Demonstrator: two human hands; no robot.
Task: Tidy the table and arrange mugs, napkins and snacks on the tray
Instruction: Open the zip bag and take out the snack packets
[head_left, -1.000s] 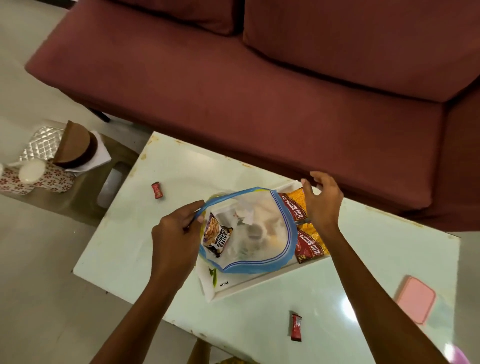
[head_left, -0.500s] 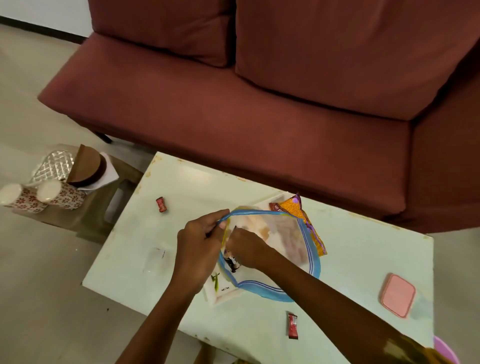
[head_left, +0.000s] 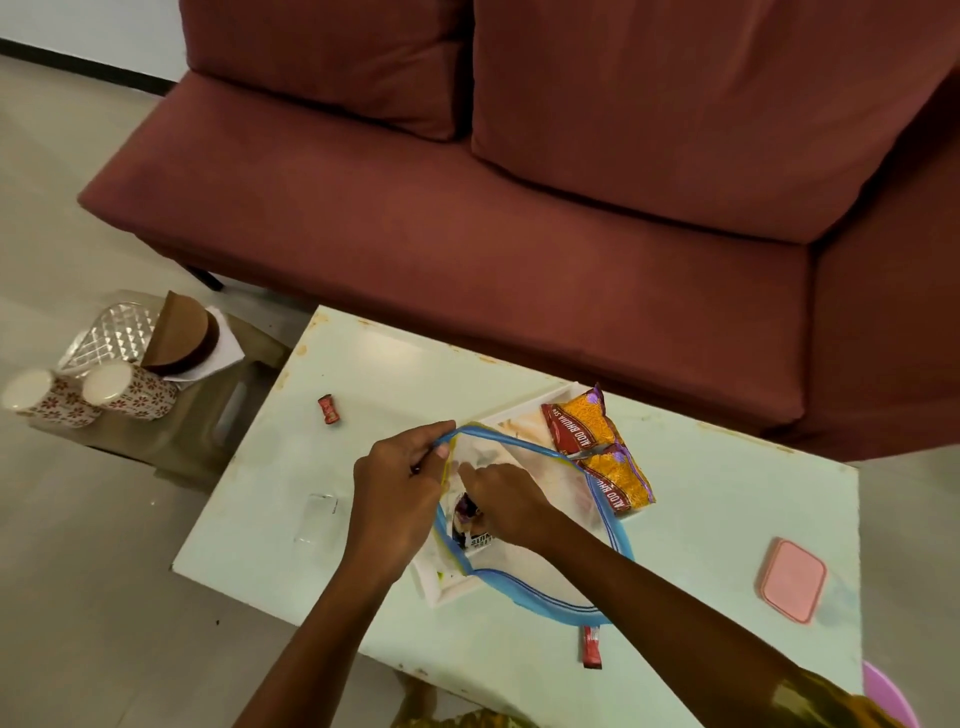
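A clear zip bag (head_left: 550, 566) with a blue rim lies open over a white tray (head_left: 441, 587) on the pale green table (head_left: 395, 395). My left hand (head_left: 397, 499) pinches the bag's rim at its left side. My right hand (head_left: 506, 501) is inside the bag, its fingers on a small dark snack packet (head_left: 472, 530). Two orange and red snack packets (head_left: 597, 447) lie on the tray's far end. Two small red candies lie on the table, one candy (head_left: 329, 409) at far left and another candy (head_left: 592, 647) near the front edge.
A pink lid (head_left: 793, 579) lies at the table's right. On a low stool (head_left: 171, 436) to the left stand two floral mugs (head_left: 88, 397), a brown round object on white napkins (head_left: 182, 338) and a clear patterned tray (head_left: 111, 335). A maroon sofa (head_left: 519, 208) runs behind.
My right hand left the bag's far rim and went inside the bag onto the small packet. My left hand kept its hold on the rim. The view shifted.
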